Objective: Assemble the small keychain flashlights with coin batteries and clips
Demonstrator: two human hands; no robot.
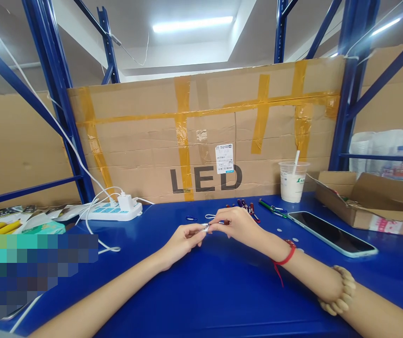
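My left hand [186, 238] pinches a small shiny silvery piece [205, 227] between thumb and fingers, above the blue tabletop [201, 286]. Close against it, my right hand [236, 222] has its fingertips pressed together at the other side of the piece. A slim dark red thing [225, 222] shows under the right fingers; whether it is held or lies behind cannot be made out. Beyond the hands lie several slender dark red items [251, 209] with metal parts, a small blue oval item [191, 218] and a white loop [210, 216].
Green slender items [272, 208] lie right of the hands, near a phone [331, 233] and a few small pale discs [295, 240]. A cup with a straw [292, 183] and an open cardboard box [367, 206] stand behind. A power strip [112, 211] with white cables is at left.
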